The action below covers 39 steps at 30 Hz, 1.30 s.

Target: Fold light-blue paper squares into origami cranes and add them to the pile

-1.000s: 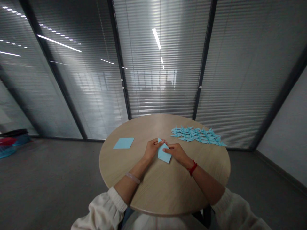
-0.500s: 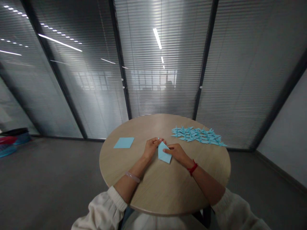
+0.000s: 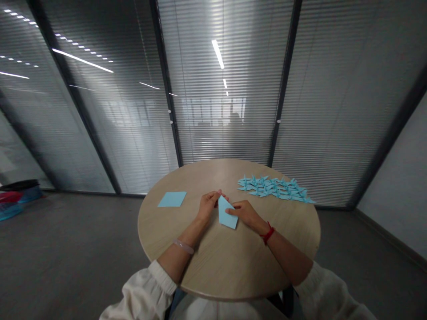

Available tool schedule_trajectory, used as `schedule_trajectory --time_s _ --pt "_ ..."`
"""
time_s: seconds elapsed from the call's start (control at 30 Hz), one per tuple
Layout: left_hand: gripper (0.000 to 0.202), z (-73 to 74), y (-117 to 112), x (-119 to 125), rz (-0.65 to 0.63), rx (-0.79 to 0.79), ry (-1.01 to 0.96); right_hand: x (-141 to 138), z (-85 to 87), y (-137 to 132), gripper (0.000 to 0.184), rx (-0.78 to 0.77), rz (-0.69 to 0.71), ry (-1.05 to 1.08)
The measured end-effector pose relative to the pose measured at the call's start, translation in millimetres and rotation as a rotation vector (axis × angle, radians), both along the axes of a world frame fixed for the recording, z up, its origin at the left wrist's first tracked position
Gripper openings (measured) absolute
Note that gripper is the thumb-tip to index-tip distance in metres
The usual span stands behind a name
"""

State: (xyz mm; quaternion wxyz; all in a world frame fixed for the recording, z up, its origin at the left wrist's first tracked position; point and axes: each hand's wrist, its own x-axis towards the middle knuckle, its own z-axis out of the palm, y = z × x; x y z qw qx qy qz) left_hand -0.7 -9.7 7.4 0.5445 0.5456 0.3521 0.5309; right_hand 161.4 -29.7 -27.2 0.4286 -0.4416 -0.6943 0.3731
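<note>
A partly folded piece of light-blue origami paper [image 3: 227, 218] is held between my two hands over the middle of the round table. My left hand [image 3: 209, 204] pinches it at its upper left corner, the fingertips partly hidden behind the paper. On the right side, my right hand [image 3: 245, 212] grips the paper with the thumb on its face and the fingers behind. A flat stack or sheet of blue paper [image 3: 172, 199] lies to the left. Several folded blue paper cranes [image 3: 273, 186] sit in rows at the far right.
The round wooden table [image 3: 253, 271] has its near edge by my lap. Beyond it stands a glass partition with blinds [image 3: 230, 142]. Far left on the floor are a black-rimmed bin [image 3: 30, 189] and a red and blue object [image 3: 10, 206].
The held paper has shifted slightly left and down and is turned a little in my fingers. Both hands stay close to where they were.
</note>
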Motion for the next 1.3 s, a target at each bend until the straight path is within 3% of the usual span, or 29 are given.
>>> schedule_trajectory --time_s 0.33,0.63,0.9,1.1,1.3 --pt "0.039 -5.2 3.0 -1.9 0.117 0.036 0.059 -2.5 8.6 -7.2 0.039 -0.004 0.073 -0.004" --pt "0.042 -7.6 4.2 2.5 -0.091 0.006 0.09 0.5 4.6 -0.6 0.041 -0.047 -0.031 0.08" --pt "0.039 -3.0 -3.3 4.2 -0.036 0.009 0.099 0.1 5.6 -3.1 0.038 0.005 -0.003 0.061" --pt "0.039 -3.1 -3.4 5.5 -0.115 -0.012 0.061 -0.1 4.1 -1.9 0.035 -0.033 -0.011 0.101" --pt "0.037 -3.0 -2.6 4.6 -0.093 0.025 0.097 -1.1 5.6 -3.7 0.037 -0.061 0.005 0.111"
